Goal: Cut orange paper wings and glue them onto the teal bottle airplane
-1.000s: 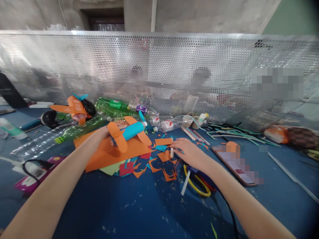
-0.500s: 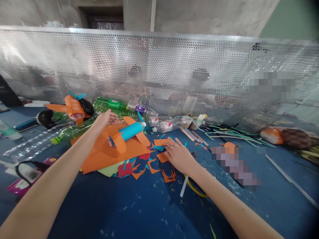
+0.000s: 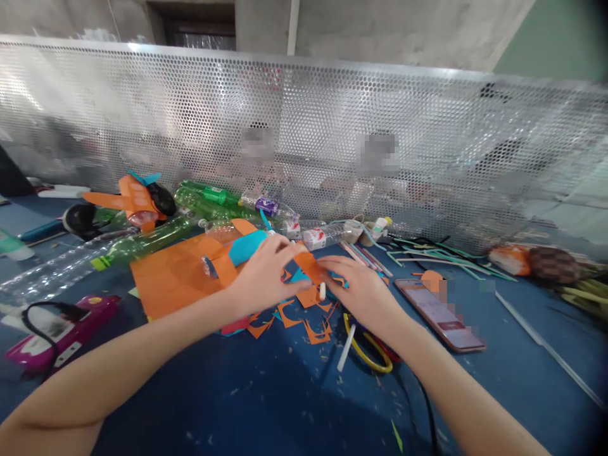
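Over blue table [image 3: 266, 392], both hands' grips [image 3: 266, 275] [image 3: 363, 291] pinch orange scrap [image 3: 311, 266].

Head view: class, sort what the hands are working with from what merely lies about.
In hand:
left hand and right hand on a small orange paper piece
small white stick

Lying about:
orange-winged blue bottle plane
pink-cased phone
green plastic bottles
yellow ring

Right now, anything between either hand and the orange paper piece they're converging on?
Nothing visible. The left hand and right hand both meet the orange paper piece directly, fingertips on it. The bottle plane lies just behind the left hand, and loose orange scraps lie below, neither in the way.
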{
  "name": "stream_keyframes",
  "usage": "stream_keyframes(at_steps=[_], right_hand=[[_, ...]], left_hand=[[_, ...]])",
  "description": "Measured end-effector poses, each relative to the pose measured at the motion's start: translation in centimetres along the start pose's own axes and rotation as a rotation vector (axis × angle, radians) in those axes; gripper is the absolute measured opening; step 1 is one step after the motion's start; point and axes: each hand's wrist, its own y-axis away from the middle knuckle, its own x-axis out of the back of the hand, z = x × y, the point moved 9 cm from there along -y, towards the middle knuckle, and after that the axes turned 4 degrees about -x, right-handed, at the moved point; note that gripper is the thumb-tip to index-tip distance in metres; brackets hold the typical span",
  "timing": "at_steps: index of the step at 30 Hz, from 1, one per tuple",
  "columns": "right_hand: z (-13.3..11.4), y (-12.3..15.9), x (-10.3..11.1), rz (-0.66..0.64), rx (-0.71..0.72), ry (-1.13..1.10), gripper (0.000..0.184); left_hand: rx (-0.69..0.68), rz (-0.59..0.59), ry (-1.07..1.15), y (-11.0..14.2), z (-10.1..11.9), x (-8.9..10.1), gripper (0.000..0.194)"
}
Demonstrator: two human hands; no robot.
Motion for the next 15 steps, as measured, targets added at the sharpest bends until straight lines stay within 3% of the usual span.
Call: stream_keyframes(at_steps=[1,3,5,7,10,15], right_hand=[[-0.9,0.6,-0.2,-0.006,0.028,0.001,0.020],[-3.1,2.7,-1.8,-0.045,0.159,0.074,0.021],[-5.3,5.4,-3.7,-0.075,0.321,0.146,0.022],[-6.6,7.8,-4.7,-0.075,0.383,0.139,0.023],[-7.2,9.9,-5.1,-0.122,0.350,0.064,0.024],[-5.7,10.4,-5.2,-0.247,0.118,-0.054,0.018]], left_hand=[[-0.053,-0.022,-0.022,0.5,0.9,-0.7,0.044],[-0.153,-0.175,-0.108,1.8,2.3,-2.7,0.038],[-0.200,-0.382,-0.188,3.6,2.6,-5.0,0.029],[-0.204,-0.545,-0.220,5.6,2.2,-6.6,0.018],[-0.226,-0.679,-0.184,8.3,2.3,-7.8,0.007],[-0.184,-0.652,-0.118,10.3,2.3,-7.0,0.012]])
